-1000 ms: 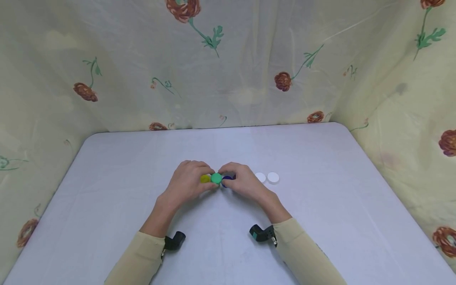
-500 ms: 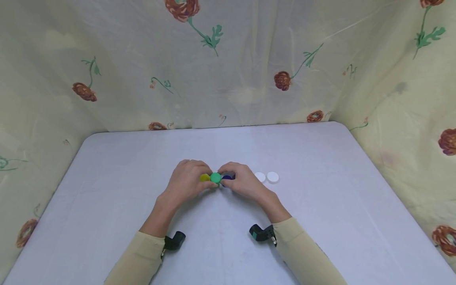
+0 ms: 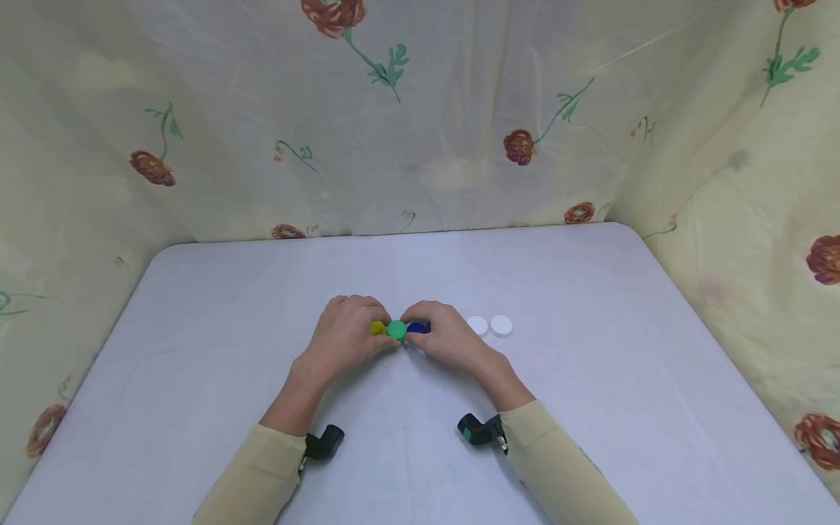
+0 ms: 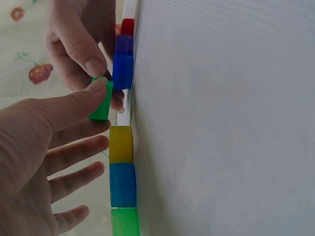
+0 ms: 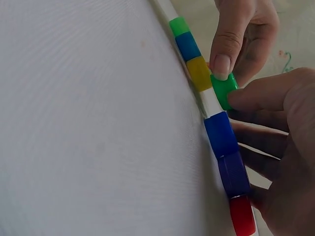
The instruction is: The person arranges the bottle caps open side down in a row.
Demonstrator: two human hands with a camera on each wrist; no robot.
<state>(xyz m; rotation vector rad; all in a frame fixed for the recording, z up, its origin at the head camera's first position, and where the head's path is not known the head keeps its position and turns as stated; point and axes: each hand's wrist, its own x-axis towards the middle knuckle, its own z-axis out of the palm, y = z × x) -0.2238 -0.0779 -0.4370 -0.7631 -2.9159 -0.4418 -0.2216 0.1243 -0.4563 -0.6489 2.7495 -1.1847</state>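
A green bottle cap [image 3: 397, 330] sits between both hands, raised just above a row of coloured caps. My left hand [image 3: 348, 332] pinches it with thumb and index finger, other fingers spread. My right hand [image 3: 449, 334] holds its opposite edge with the thumb; its index finger is partly hidden. In the left wrist view, a yellow cap [image 4: 121, 144], a light blue cap [image 4: 122, 185] and a bright green cap [image 4: 125, 222] line up below a gap. Across the gap, the right wrist view shows a dark blue cap [image 5: 221, 134], a purple cap [image 5: 234, 173] and a red cap [image 5: 242, 216].
Two white round caps [image 3: 502, 326] lie side by side right of my right hand on the white-covered table [image 3: 407, 437]. A flowered curtain [image 3: 453, 175] hangs behind the table and along its sides. Both wrists carry small black cameras [image 3: 324, 442].
Both hands stay nearly in place with the green cap between them. The whole head view drifts slightly; only tiny finger shifts around the cap are visible.
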